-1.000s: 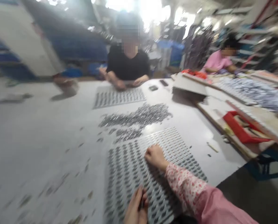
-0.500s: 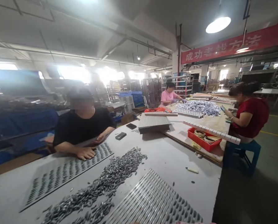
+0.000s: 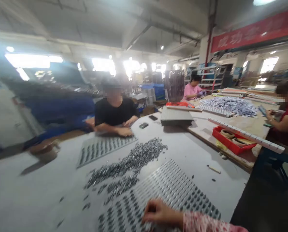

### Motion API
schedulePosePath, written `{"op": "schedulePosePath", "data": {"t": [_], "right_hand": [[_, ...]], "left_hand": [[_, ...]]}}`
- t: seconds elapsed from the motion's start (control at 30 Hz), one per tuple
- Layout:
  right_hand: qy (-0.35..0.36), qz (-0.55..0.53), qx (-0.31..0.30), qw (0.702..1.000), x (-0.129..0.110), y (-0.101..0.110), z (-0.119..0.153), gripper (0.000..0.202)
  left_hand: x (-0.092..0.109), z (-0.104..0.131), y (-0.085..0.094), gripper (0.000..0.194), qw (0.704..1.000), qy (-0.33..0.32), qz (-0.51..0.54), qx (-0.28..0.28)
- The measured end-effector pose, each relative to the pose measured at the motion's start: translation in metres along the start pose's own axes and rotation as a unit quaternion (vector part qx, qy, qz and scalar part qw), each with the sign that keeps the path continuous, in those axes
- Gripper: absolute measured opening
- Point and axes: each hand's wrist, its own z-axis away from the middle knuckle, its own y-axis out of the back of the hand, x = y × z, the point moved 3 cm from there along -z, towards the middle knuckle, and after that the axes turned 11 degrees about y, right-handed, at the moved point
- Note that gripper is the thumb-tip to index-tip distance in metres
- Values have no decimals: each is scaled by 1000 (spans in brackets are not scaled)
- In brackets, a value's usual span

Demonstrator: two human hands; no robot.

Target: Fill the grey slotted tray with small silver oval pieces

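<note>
My right hand [image 3: 159,212], below a pink patterned sleeve, is over the near slotted tray [image 3: 168,183] with its fingers curled; what they hold, if anything, is too blurred to tell. Dark oval pieces fill rows along the tray's left and right parts, while its middle rows look paler. Beyond the tray lies a long heap of small grey oval pieces [image 3: 134,158]. My left hand does not show in the frame.
Across the table, a person in black [image 3: 115,112] rests their hands on another tray [image 3: 102,148]. A stack of panels [image 3: 176,116], a phone [image 3: 153,118], a red bin [image 3: 231,141] and a small tool [image 3: 214,169] lie farther off. Several loose pieces are scattered about.
The view has swung left and the scene has shifted right. My right hand and sleeve have come into view over the near tray, and more of that tray shows.
</note>
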Motion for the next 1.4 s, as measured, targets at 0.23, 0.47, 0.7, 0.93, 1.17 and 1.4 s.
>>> {"op": "schedulePosePath", "data": {"t": [0.23, 0.47, 0.7, 0.93, 1.17, 1.4], "right_hand": [[-143, 46, 50, 987, 19, 65, 16, 13], [-119, 144, -17, 982, 49, 63, 18, 8], [-97, 259, -59, 959, 50, 54, 13, 11], [-78, 269, -48, 959, 49, 59, 14, 9], [-35, 284, -80, 955, 45, 59, 27, 11], [-55, 272, -73, 958, 40, 59, 21, 8]], "left_hand": [[-65, 76, -41, 13, 866, 138, 468, 106], [-54, 78, -68, 12, 776, 118, 614, 84], [-64, 77, -74, 16, 775, 123, 612, 97], [-67, 73, -77, 15, 769, 120, 619, 105], [-67, 73, -76, 15, 763, 118, 625, 119], [-59, 72, -73, 8, 754, 132, 626, 148]]}}
